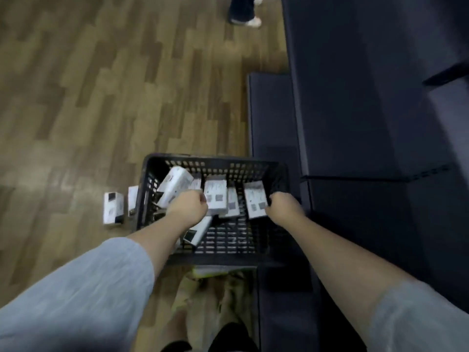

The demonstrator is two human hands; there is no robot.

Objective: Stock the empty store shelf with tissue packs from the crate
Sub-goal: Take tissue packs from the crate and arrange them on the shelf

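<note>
A black slatted plastic crate stands on the wooden floor below me, with several white tissue packs inside. My left hand reaches into it, fingers curled round a white pack. My right hand grips another white pack near the crate's right wall. One more pack leans tilted in the crate's left corner. The dark empty shelf runs along the right, with its low base ledge beside the crate.
Two white packs lie on the floor left of the crate. Another person's legs and shoes stand at the top of the aisle. My own feet show just behind the crate. Wooden floor spreads to the left.
</note>
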